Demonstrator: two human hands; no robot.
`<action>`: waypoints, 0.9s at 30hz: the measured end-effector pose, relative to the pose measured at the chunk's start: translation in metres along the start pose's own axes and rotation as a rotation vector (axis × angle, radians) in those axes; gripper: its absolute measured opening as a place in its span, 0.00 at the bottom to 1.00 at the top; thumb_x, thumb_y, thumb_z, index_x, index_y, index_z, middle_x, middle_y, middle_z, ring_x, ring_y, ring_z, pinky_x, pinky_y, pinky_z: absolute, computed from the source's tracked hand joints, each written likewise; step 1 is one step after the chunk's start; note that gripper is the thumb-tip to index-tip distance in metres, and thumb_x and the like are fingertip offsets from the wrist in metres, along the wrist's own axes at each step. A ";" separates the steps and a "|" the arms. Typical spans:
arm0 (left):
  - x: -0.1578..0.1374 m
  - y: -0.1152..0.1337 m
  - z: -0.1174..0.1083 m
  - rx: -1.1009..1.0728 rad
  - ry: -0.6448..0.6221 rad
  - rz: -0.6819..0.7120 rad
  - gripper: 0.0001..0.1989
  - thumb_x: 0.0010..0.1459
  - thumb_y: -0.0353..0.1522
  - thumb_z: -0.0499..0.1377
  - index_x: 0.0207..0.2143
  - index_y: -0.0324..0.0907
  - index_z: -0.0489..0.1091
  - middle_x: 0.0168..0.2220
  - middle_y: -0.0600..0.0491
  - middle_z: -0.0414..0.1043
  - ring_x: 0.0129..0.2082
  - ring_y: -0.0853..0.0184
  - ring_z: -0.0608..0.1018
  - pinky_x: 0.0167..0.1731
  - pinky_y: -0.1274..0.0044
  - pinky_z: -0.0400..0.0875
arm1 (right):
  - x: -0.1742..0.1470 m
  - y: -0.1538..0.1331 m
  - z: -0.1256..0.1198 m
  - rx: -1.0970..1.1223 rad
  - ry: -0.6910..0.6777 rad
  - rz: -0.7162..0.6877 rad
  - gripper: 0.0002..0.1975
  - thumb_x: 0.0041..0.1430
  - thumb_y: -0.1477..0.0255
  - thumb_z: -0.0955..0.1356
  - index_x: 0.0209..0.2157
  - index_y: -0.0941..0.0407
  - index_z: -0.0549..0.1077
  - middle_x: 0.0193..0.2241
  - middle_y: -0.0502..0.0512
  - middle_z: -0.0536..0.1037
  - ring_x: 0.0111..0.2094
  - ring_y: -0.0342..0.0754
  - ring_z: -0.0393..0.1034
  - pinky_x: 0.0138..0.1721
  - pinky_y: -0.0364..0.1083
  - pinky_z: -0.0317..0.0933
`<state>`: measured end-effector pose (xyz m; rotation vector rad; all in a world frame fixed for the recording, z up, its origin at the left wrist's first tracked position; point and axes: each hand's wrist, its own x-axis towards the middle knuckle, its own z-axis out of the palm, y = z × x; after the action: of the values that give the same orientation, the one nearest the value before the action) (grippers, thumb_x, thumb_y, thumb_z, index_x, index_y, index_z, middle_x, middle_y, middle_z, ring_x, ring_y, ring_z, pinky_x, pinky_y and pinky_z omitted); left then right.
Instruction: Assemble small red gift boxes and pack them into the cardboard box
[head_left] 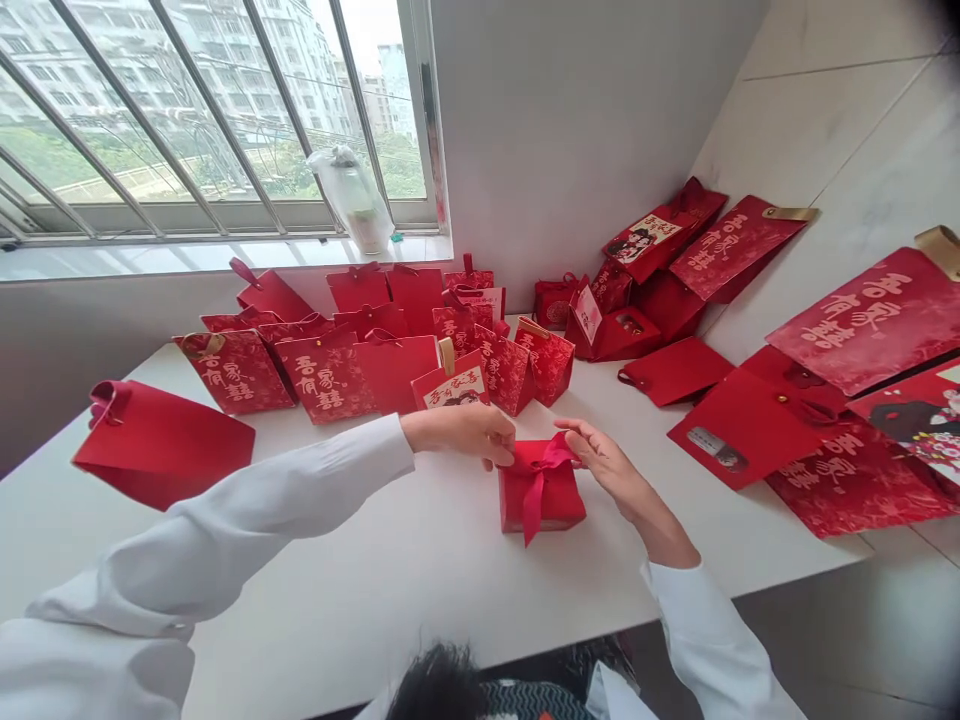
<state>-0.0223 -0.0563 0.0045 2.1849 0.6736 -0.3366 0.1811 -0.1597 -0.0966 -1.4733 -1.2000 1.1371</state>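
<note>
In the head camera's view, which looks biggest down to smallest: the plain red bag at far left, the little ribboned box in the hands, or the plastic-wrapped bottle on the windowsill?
1. Plain red bag
2. Ribboned box and wrapped bottle: alike; the bottle is farther, so unsure.

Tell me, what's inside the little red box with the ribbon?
Can't tell: the red box is closed. On top, only its ribbon shows, held by the left hand and right hand.
</note>
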 end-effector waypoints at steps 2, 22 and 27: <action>0.002 -0.004 -0.001 -0.091 -0.021 -0.024 0.09 0.53 0.37 0.55 0.26 0.39 0.67 0.29 0.53 0.72 0.29 0.69 0.73 0.27 0.80 0.61 | 0.004 -0.001 0.005 -0.014 0.002 0.008 0.24 0.51 0.53 0.68 0.44 0.55 0.70 0.37 0.54 0.75 0.39 0.49 0.69 0.42 0.48 0.63; 0.016 0.005 0.042 0.281 0.497 -0.132 0.22 0.49 0.46 0.60 0.18 0.40 0.56 0.17 0.57 0.55 0.19 0.72 0.59 0.22 0.77 0.45 | 0.006 -0.005 -0.002 0.003 -0.124 -0.060 0.13 0.52 0.61 0.69 0.27 0.57 0.69 0.26 0.50 0.69 0.28 0.43 0.64 0.31 0.42 0.63; 0.013 -0.002 0.043 0.187 0.465 -0.103 0.25 0.49 0.49 0.60 0.18 0.40 0.55 0.18 0.58 0.56 0.20 0.73 0.58 0.21 0.79 0.45 | 0.015 -0.003 -0.003 0.110 -0.237 -0.024 0.12 0.52 0.63 0.70 0.25 0.57 0.68 0.25 0.47 0.67 0.27 0.40 0.61 0.29 0.40 0.59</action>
<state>-0.0138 -0.0842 -0.0301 2.4361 1.0461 0.0683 0.1855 -0.1451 -0.0944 -1.2650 -1.2887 1.3682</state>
